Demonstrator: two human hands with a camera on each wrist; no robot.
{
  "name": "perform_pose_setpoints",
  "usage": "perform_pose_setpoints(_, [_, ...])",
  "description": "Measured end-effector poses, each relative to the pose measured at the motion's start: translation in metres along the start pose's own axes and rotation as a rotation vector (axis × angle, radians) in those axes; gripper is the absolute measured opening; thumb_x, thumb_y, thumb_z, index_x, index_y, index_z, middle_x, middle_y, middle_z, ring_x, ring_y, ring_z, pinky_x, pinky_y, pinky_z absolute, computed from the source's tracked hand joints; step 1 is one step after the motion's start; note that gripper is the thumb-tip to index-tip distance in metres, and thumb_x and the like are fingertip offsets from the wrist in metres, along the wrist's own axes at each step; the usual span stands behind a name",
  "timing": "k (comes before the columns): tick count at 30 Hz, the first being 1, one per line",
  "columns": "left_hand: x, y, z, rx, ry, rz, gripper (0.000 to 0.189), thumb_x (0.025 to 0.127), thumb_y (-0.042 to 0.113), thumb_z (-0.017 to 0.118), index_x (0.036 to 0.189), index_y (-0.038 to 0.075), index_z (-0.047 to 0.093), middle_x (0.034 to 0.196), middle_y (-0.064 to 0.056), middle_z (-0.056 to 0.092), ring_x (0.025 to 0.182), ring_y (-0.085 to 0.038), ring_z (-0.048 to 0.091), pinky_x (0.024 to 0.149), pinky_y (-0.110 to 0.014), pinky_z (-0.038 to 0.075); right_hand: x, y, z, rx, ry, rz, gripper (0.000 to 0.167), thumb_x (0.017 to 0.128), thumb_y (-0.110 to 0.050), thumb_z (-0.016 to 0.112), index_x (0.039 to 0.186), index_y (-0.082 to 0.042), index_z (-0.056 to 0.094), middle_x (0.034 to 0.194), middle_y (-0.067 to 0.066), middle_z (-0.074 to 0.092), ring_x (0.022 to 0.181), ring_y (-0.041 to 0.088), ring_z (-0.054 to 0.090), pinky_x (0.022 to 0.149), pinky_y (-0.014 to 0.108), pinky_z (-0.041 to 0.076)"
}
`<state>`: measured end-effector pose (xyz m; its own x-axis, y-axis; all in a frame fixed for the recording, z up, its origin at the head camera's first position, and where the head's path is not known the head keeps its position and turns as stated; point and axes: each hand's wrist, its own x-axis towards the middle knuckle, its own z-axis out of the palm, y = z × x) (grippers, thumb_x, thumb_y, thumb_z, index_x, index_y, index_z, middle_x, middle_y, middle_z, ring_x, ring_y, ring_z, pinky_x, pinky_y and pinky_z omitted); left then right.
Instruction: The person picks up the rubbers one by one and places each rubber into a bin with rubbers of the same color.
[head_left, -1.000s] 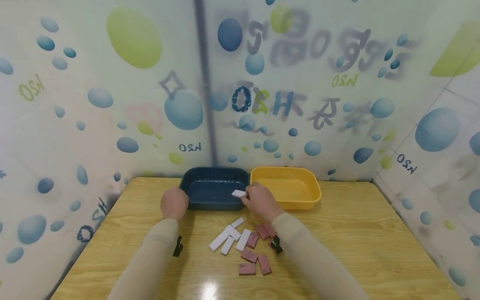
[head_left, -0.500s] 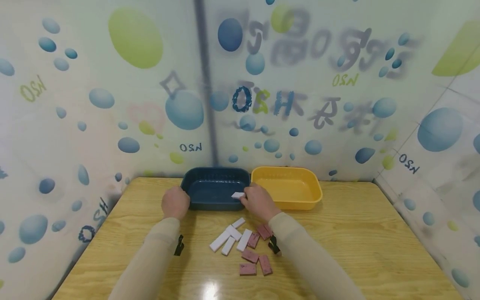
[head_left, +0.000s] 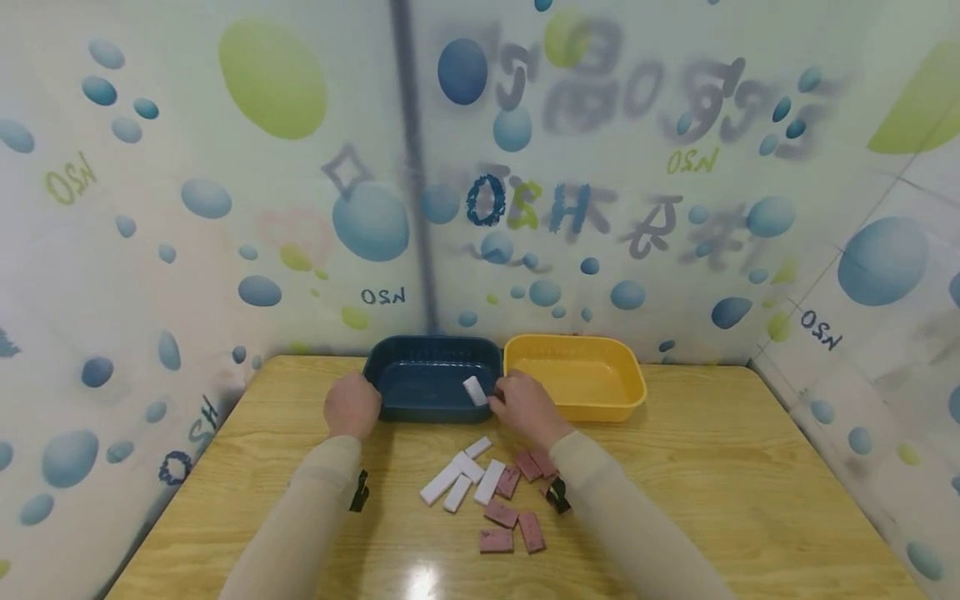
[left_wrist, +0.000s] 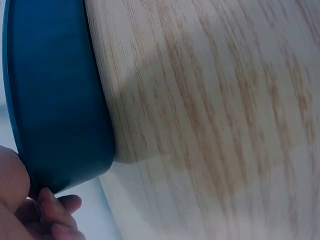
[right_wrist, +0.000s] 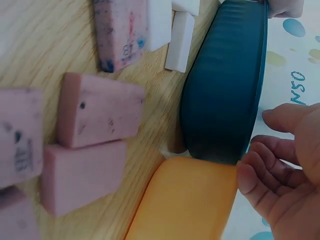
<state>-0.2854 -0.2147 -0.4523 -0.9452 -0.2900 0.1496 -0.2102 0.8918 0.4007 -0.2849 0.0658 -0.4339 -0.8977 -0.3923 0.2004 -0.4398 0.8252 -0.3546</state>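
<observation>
At the left end of the blue basin (head_left: 427,408), my left hand (head_left: 352,406) grips the rim. In the left wrist view, the left hand's thumb and fingers (left_wrist: 52,212) lie on either side of the basin's wall (left_wrist: 55,95). My right hand (head_left: 527,408) is over the spot where the blue and yellow basins meet. Its thumb and fingers stand apart with nothing between them in the right wrist view. A white block (head_left: 475,391) is tilted at the front right inside the blue basin, just left of the right fingertips.
The yellow basin (head_left: 577,412) stands right beside the blue one, against the patterned wall. In front of them, several white blocks (head_left: 441,482) and several pink erasers (head_left: 497,541) lie loose on the wooden table (head_left: 712,467), some with printed marks.
My right hand has let go of the white block, which is now lower and turned inside the blue basin. The left hand has stayed on the basin's rim.
</observation>
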Motion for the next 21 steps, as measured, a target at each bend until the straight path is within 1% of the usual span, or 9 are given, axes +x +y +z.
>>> perform_pose_setpoints(6, [0.002,0.0,0.0,0.015,0.006,-0.001,0.025,0.093,0.004,0.057,0.073,-0.009,0.066,0.078,-0.027,0.07,0.072,-0.04,0.072,0.057,-0.048,0.059,-0.009,0.007,-0.001,0.019,0.004,-0.044,0.014,0.095,-0.016,0.075,0.091,-0.003,0.075,0.083,0.004,0.059,0.073,0.017,0.051,0.07,0.031,0.05])
perform_pose_setpoints(12, [0.001,0.0,0.0,0.031,0.006,0.014,0.027,0.093,0.005,0.057,0.072,-0.009,0.066,0.077,-0.026,0.07,0.071,-0.039,0.071,0.056,-0.048,0.059,-0.018,0.012,0.003,0.023,-0.015,-0.158,0.009,0.095,-0.012,0.074,0.088,-0.006,0.075,0.084,0.002,0.06,0.074,0.015,0.052,0.07,0.03,0.052])
perform_pose_setpoints(16, [0.001,0.0,0.0,0.026,0.007,0.016,0.027,0.093,0.004,0.056,0.07,-0.008,0.066,0.076,-0.026,0.07,0.07,-0.038,0.071,0.055,-0.047,0.059,-0.026,0.012,0.005,0.03,-0.075,-0.209,0.005,0.094,-0.008,0.071,0.093,-0.005,0.075,0.089,0.003,0.063,0.079,0.016,0.057,0.076,0.033,0.056])
perform_pose_setpoints(21, [0.0,0.0,0.0,0.008,0.009,0.003,0.026,0.092,0.003,0.055,0.072,-0.009,0.066,0.076,-0.026,0.07,0.07,-0.039,0.071,0.056,-0.048,0.059,-0.035,0.011,0.008,0.044,-0.197,-0.243,0.013,0.093,-0.007,0.07,0.103,-0.003,0.076,0.099,0.006,0.067,0.087,0.019,0.061,0.084,0.037,0.057])
